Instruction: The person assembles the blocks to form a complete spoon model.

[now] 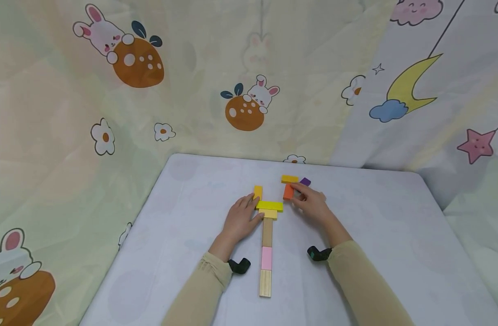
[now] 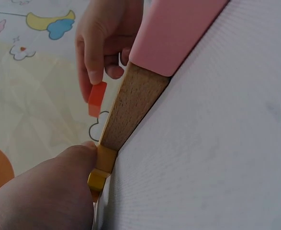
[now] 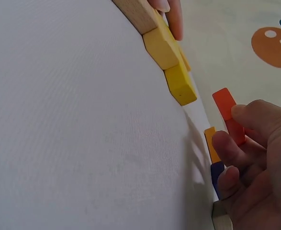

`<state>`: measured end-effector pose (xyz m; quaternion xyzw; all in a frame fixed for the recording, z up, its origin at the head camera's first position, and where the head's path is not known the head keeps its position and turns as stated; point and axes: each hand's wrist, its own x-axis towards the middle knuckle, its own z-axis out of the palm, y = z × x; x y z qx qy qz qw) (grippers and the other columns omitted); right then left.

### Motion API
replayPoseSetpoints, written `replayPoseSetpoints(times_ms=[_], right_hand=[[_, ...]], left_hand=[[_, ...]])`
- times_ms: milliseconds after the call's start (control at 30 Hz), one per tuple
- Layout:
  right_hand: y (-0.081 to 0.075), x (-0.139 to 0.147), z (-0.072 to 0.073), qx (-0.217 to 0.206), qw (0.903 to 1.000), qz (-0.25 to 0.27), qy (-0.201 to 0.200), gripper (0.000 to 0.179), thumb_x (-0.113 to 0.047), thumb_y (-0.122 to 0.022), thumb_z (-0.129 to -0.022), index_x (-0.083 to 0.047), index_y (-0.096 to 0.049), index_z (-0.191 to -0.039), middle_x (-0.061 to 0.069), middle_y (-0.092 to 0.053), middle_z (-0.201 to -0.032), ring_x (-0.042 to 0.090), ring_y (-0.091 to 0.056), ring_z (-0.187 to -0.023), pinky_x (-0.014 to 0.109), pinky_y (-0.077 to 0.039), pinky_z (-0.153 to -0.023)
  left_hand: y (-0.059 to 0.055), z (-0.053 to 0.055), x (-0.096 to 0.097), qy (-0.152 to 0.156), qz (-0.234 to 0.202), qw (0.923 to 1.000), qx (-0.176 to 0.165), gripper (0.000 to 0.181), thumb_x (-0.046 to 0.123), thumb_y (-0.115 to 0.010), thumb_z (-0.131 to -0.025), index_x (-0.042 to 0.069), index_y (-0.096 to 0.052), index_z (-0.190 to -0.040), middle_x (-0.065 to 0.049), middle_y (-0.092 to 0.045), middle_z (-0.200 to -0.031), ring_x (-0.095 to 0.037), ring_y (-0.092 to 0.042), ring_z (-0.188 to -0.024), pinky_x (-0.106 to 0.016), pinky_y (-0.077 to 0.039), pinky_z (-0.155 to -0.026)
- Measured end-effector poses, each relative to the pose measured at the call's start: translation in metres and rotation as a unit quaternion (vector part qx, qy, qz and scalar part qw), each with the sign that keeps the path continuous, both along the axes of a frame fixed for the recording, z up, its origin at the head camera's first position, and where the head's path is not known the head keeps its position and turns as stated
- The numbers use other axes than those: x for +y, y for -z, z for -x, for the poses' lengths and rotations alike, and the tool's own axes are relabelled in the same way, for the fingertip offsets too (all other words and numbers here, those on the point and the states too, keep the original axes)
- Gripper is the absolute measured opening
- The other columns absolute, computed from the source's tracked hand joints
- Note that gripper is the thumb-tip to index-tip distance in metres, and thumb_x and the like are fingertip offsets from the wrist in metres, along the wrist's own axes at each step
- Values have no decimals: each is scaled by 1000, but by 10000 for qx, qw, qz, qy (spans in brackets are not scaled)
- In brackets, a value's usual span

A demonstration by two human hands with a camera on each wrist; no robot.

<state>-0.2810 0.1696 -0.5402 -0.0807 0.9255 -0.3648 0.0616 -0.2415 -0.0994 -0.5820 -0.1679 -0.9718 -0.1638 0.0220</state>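
My right hand (image 1: pixel 311 203) pinches an orange-red block (image 1: pixel 288 191) between thumb and fingers, held up off the table in the right wrist view. My left hand (image 1: pixel 241 219) rests beside a row of blocks, its fingertips at an upright orange-yellow block (image 1: pixel 258 192) and its thumb at a pale yellow block (image 1: pixel 268 213). A bright yellow block (image 1: pixel 270 206) lies crosswise between these two. Toward me the row runs on with a brown wooden block (image 1: pixel 267 232), a pink block (image 1: pixel 266 258) and a pale striped wooden block (image 1: pixel 265 284).
Beyond my right hand lie an orange-yellow block (image 1: pixel 289 179) and a purple block (image 1: pixel 305 181). A plain wooden block (image 3: pixel 221 216) is partly hidden by that hand. All lie on the white-covered table (image 1: pixel 183 190), backed by a printed cloth (image 1: pixel 200 59).
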Motion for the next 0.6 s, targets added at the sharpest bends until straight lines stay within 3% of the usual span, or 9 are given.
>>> replayPoseSetpoints(times_ms=[133,233,600], right_hand=[[1,-8,6,-136,9998,-25,-157,54,-29,-67,-94,-29,-51,-145,3,-55,-141,22,-55,-90,32,-52,-70],[4,-12,9,-257,9993,-67,-250,53,-32,-66,-95,-30,-50,-145,2,-57,-138,22,-55,-90,27,-51,-70],[10,-16,16,-494,9975,-330,-389,52,-34,-65,-96,-32,-49,-146,0,-60,-129,22,-55,-93,28,-52,-75]], left_hand=[[-1,0,0,-1,-1,10000,22,67,58,-44,-99,22,-36,-154,0,-30,-162,-24,-32,-147,-43,-30,-121],[-2,-1,0,-17,-7,10000,11,67,58,-45,-99,22,-36,-154,-1,-31,-162,-24,-32,-147,-43,-30,-121],[-4,-1,1,-57,36,10000,-67,68,59,-46,-99,22,-35,-155,0,-29,-162,-24,-31,-148,-43,-29,-122]])
